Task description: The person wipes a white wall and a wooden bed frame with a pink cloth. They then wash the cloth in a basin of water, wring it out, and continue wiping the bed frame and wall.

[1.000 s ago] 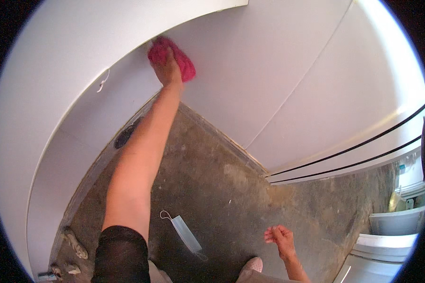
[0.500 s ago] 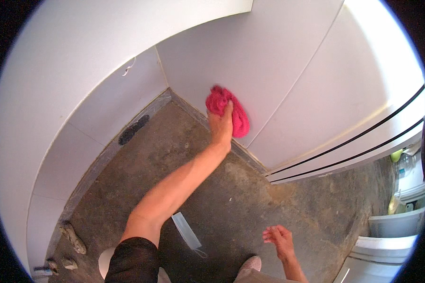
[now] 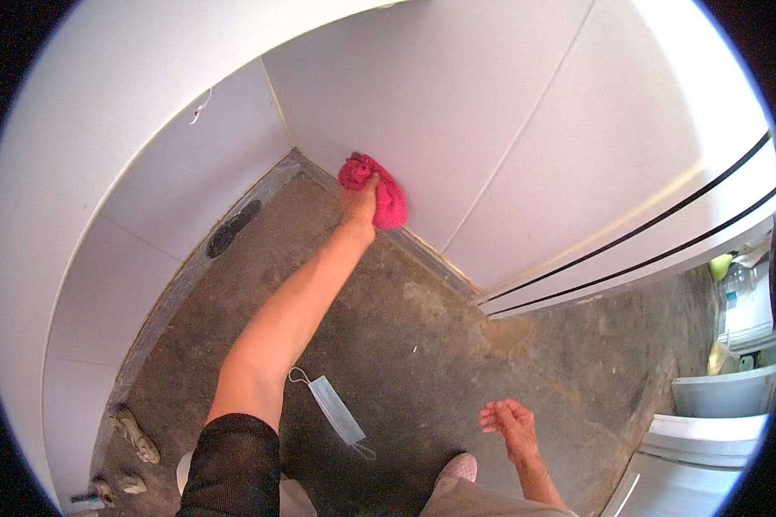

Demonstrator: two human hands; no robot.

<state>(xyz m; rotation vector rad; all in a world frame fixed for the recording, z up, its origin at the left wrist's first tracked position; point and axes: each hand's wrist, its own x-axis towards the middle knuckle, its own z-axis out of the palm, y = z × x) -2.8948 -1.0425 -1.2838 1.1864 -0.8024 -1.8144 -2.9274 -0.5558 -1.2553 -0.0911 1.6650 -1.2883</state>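
A bunched pinkish-red cloth [image 3: 391, 207] is pressed to the lower part of the pale wall panel [image 3: 457, 129], just above the floor edge near the corner. My left hand [image 3: 359, 207] grips it, arm stretched far forward, with some fingers hidden behind the cloth. Well apart from the wall, my right hand [image 3: 513, 428] hangs over the floor at the lower right, fingers loosely bent and nothing visible in them. Between my arm and feet, a light blue face mask [image 3: 338, 409] with white ear loops lies on the concrete floor [image 3: 388, 319].
Shoes [image 3: 135, 435] stand along the left wall at the lower left. A dark oval patch [image 3: 234, 229] marks the left skirting. Black-striped panelling [image 3: 629, 250] runs to the right. White containers [image 3: 707, 448] and a grey tub [image 3: 724, 392] stand at the far right.
My left hand and the cloth have shifted left along the wall, closer to the corner. The view has turned slightly. My right hand stays low over the floor.
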